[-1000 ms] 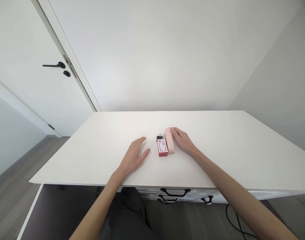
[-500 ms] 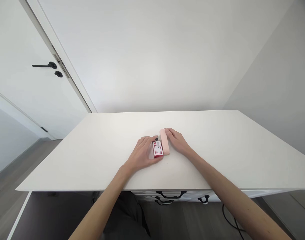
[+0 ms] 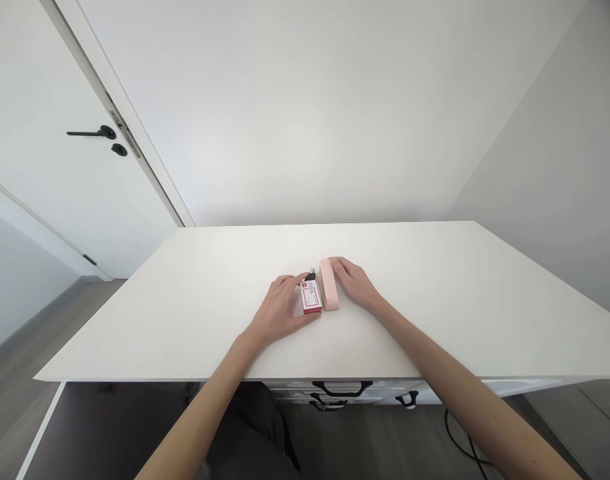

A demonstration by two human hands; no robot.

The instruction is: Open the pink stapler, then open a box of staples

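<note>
My left hand [image 3: 283,305] is curled around a small white-and-red box [image 3: 311,296], thumb at its near edge and fingers at its far end. Just beyond the box, by my left fingertips, lies a small black item with a pale tip [image 3: 311,275]; its kind is unclear. To the right of the box, a long pink stapler [image 3: 329,285] rests on the tabletop, its length pointing away from me. My right hand [image 3: 353,280] holds the stapler's far end, fingers closed over its top right side. A narrow gap separates box and stapler.
The white tabletop [image 3: 225,287] meets a plain wall [image 3: 305,120] at the back. Drawers with black handles [image 3: 343,388] are under its front edge. A white door [image 3: 49,87] stands at the left; a black cable [image 3: 459,440] lies on the floor at right.
My left hand has shifted the box slightly left, away from the stapler. The stapler has tilted a little, so more of its left side shows. My right hand has hardly moved.
</note>
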